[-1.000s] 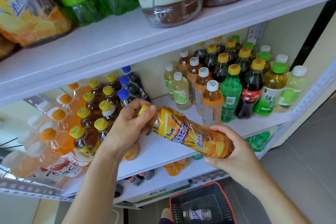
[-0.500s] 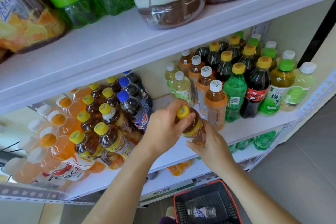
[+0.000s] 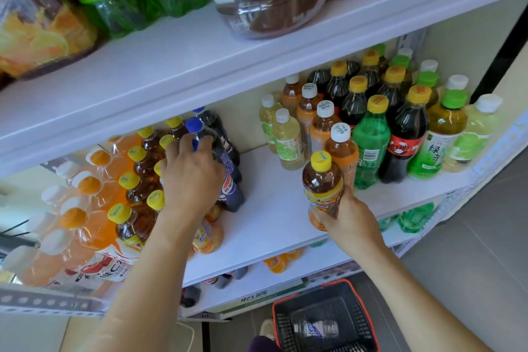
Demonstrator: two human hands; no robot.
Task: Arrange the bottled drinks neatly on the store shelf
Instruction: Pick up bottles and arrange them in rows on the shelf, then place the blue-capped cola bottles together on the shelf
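My right hand (image 3: 347,216) grips an iced tea bottle (image 3: 322,184) with a yellow cap and yellow-orange label, held upright over the white middle shelf (image 3: 274,208). My left hand (image 3: 190,174) rests on top of the blue-capped cola bottles (image 3: 228,177) at the left cluster, fingers curled around one neck. Beside them stand several yellow-capped tea bottles (image 3: 134,188) and orange drink bottles (image 3: 91,200). The gap between the two bottle groups lies between my hands.
At the right of the shelf stand green, dark cola and pale tea bottles (image 3: 371,134). Large bottles sit on the upper shelf (image 3: 200,60). A red-rimmed basket (image 3: 325,320) with one bottle sits on the floor below.
My left hand let go of the tea bottle's cap and moved left onto the cola bottles. My right hand now holds the tea bottle upright alone, further right.
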